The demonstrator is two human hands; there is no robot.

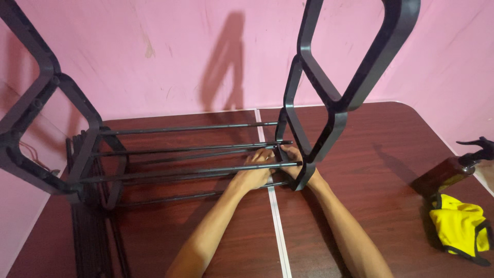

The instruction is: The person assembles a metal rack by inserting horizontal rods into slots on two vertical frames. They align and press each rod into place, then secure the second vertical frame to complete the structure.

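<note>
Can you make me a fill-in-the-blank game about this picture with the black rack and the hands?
1. Both hands, the left hand and the right hand, meet at the rack's ____ side frame.
2. The wall behind the table is ____.
3. The cloth lying at the table's right edge is ____ with black trim.
4. The black rods run between two side ____.

Missing words: right; pink; yellow; frames

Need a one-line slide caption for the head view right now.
Left hand and right hand hold thin black metal rods at the black plastic side frame on a dark wooden table.
</note>
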